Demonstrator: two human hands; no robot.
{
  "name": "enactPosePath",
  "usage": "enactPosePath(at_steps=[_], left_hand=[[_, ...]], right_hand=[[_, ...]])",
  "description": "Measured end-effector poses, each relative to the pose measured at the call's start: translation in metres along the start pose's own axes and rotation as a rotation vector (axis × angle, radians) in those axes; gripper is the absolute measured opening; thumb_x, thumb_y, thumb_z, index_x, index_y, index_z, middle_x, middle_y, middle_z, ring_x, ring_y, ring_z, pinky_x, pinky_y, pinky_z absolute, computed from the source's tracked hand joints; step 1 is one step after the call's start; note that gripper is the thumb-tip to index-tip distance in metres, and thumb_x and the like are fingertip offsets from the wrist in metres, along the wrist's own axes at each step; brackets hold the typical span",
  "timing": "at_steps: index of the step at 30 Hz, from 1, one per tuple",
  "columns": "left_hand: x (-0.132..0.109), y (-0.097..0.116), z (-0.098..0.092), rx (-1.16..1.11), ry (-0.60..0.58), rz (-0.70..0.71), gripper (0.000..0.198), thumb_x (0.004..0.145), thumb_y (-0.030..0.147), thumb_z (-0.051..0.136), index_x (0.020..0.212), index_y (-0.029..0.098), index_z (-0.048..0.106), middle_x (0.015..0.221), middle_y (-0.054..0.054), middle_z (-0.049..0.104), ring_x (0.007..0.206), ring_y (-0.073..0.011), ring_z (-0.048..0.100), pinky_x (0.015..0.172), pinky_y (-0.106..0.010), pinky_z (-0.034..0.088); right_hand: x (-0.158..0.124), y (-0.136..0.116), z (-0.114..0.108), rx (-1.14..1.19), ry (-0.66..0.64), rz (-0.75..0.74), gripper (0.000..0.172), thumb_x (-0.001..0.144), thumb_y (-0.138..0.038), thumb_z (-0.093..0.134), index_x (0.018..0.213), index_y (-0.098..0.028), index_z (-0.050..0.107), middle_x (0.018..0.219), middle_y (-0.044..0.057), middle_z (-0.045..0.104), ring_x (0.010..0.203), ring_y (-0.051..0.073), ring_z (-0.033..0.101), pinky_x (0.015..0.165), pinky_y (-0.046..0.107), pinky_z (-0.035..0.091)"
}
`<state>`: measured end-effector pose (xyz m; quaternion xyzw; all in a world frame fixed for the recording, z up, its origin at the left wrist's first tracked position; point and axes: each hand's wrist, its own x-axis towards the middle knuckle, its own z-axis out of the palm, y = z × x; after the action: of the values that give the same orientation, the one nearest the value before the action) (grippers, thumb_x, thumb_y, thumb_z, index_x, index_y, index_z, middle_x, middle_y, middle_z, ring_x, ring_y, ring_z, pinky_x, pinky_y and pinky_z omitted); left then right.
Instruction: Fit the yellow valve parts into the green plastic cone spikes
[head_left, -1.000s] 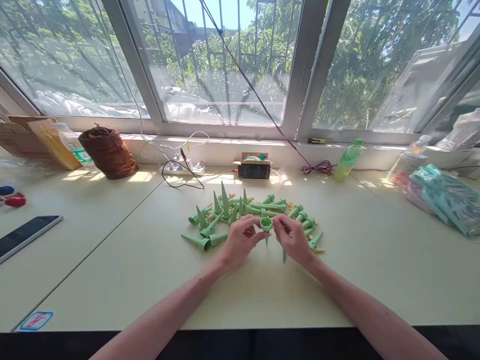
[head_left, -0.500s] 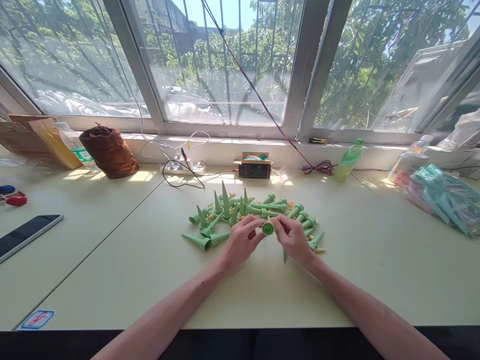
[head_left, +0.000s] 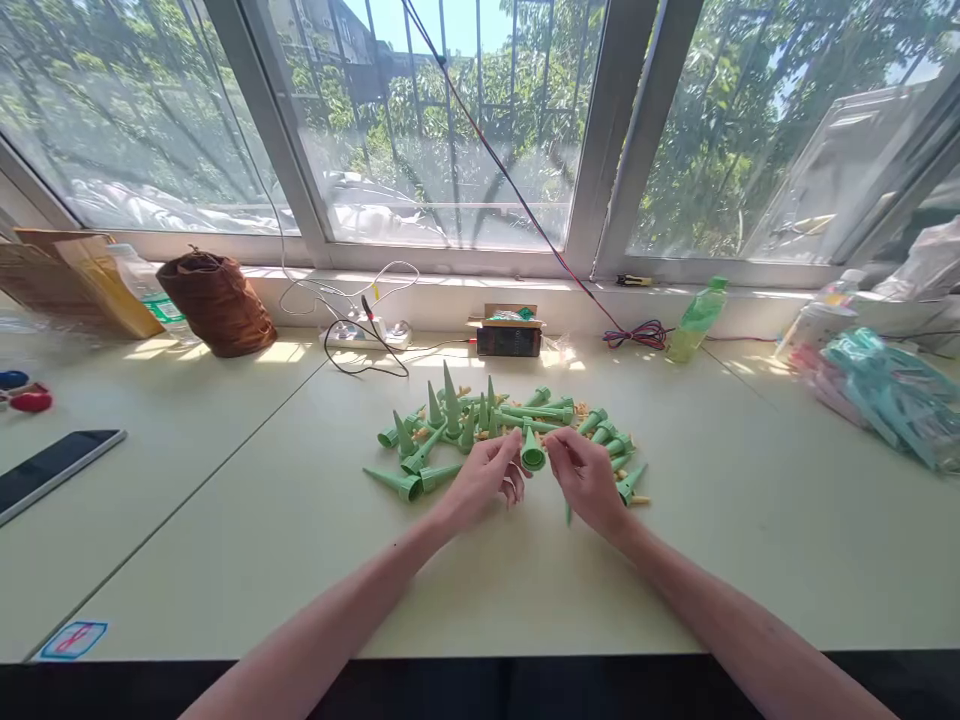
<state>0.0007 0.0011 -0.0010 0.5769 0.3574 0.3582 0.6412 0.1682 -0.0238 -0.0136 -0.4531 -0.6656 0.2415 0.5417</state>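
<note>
Half a second earlier the cone (head_left: 531, 452) showed its round open mouth straight at the camera. Now it is tipped, point up and away toward the pile (head_left: 450, 420), with the mouth low and facing back at the person. A second ago its point hung downward. Both hands have stayed just in front of the pile.

The left hand (head_left: 480, 482) has its fingers (head_left: 511, 452) closed lightly on the cone's wide end, thumb and forefinger pinching while the other fingers curl loosely under. The right hand (head_left: 589, 482) has its fingers (head_left: 559, 448) bent in close, with the tips right at the cone's other side. Whether they grip it or only touch it cannot be told. A thin green tip (head_left: 568, 515) pokes out under this hand.

The cone sits between the two hands, just above the surface (head_left: 300, 540) at the pile's near edge. Both forearms reach in from the near edge of the surface and converge toward the pile, wrists low and palms turned inward.

A phone (head_left: 52, 468) lies well left of the pile, and a green bottle (head_left: 696, 320) stands behind it to the right.
</note>
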Motion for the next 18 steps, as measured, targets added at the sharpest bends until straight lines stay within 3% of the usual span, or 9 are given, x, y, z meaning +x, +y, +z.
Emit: enactPosePath(at_steps=[5,13,18], left_hand=[[-0.0010,0.0001,0.0010,-0.152,-0.123,-0.055,0.051,0.087,0.065,0.054,0.085,0.014,0.055,0.074,-0.003,0.061,0.048,-0.0088,0.056,0.038,-0.019,0.043],[-0.0036,0.0026,-0.0024,-0.085,-0.100,-0.014,0.045,0.082,0.060,0.065,0.088,0.016,0.054,0.064,0.004,0.049,0.049,-0.0096,0.057,0.042,-0.020,0.045],[-0.0050,0.0070,-0.0015,0.054,-0.080,0.070,0.050,0.082,0.065,0.062,0.087,0.016,0.052,0.065,0.001,0.055,0.049,-0.0101,0.056,0.043,-0.022,0.047]], right_hand=[[0.0003,-0.0033,-0.0008,-0.013,-0.022,-0.041,0.029,0.099,-0.038,0.047,0.079,-0.020,0.058,0.060,-0.002,0.050,0.054,0.012,0.042,0.052,0.024,0.036],[0.0018,-0.0015,-0.0010,-0.067,-0.037,-0.051,0.030,0.098,-0.039,0.048,0.077,-0.020,0.057,0.060,-0.002,0.048,0.052,0.012,0.038,0.050,0.024,0.032],[0.0016,-0.0002,-0.0009,-0.062,-0.068,-0.038,0.030,0.098,-0.040,0.048,0.077,-0.020,0.056,0.060,-0.003,0.045,0.052,0.012,0.036,0.050,0.025,0.031]])
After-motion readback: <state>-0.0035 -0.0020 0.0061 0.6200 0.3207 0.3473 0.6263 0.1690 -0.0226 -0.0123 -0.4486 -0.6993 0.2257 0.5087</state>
